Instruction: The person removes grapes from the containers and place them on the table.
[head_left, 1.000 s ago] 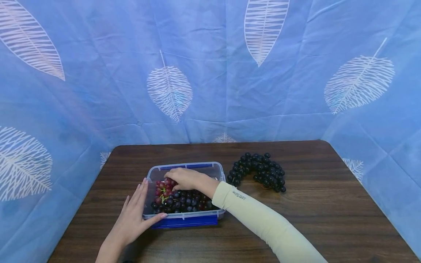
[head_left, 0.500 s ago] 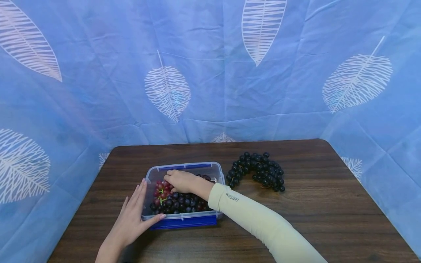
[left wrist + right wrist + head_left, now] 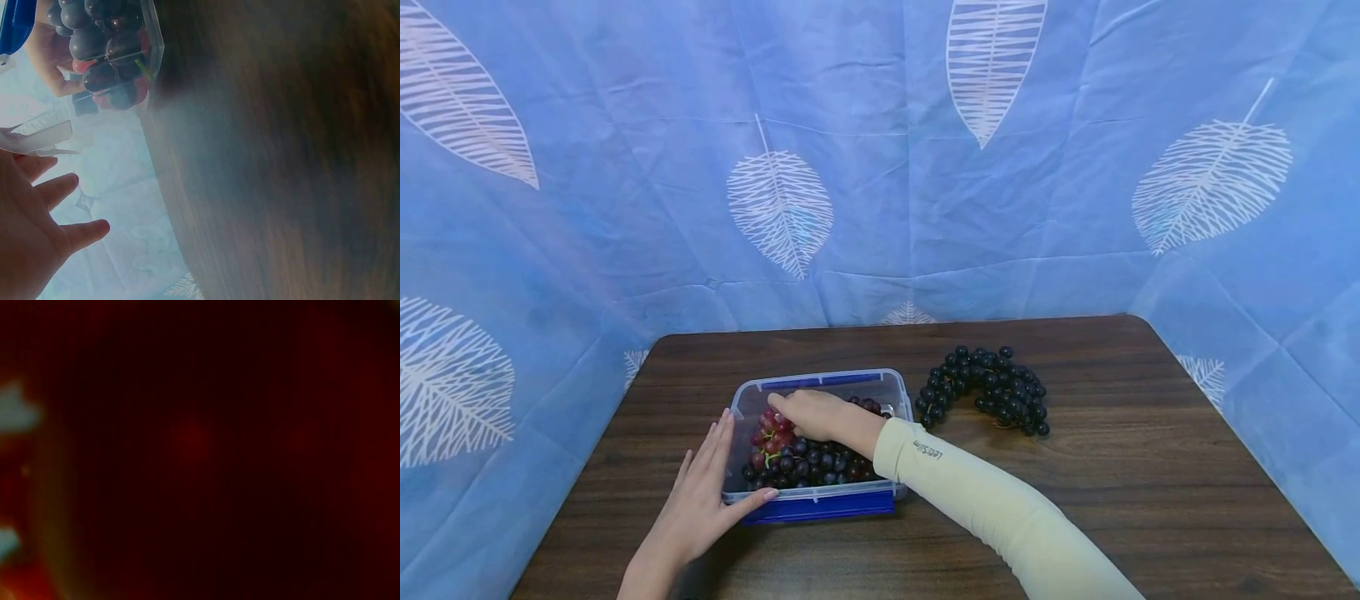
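Note:
In the head view a clear plastic food container with blue clip edges holds red grapes at its left and dark grapes along its front. My right hand reaches down into it and grips the red grapes, its fingertips mostly hidden. Through the container's clear wall, part of that hand shows behind the grapes in the left wrist view. My left hand rests against the container's left front corner, fingers straight, thumb along the front edge. The right wrist view is dark red and blurred.
A bunch of black grapes lies curved on the brown wooden table, to the right of the container. Behind and beside the table hangs a blue cloth with white leaf prints.
My right hand has shifted slightly left within the container, and the red grapes beneath it have moved a little. The left hand stays at the corner. The head view has turned slightly.

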